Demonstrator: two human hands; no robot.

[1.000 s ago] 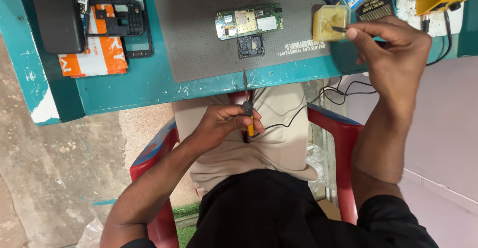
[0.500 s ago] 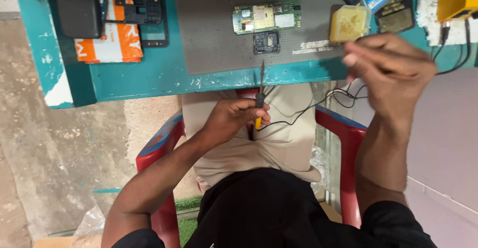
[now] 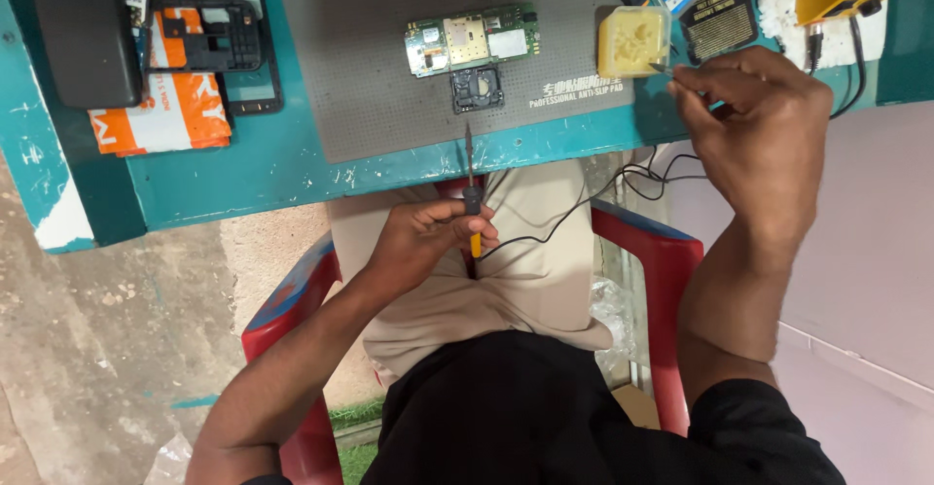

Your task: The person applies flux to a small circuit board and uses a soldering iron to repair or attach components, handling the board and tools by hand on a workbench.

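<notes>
The circuit board (image 3: 472,40) lies bare on the grey mat (image 3: 389,86) near the surface's far edge, soldering seemingly not yet begun. The left hand (image 3: 428,242) is closed around a soldering iron (image 3: 470,193) held off the surface's near edge. The right hand (image 3: 759,135) pinches a thin tool, probably tweezers, at the yellow flux tub (image 3: 630,41).

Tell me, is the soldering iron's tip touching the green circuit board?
Apart. The head view shows the soldering iron in the left hand, its tip ending near the grey mat's front edge, with bare mat between it and the circuit board.
</notes>
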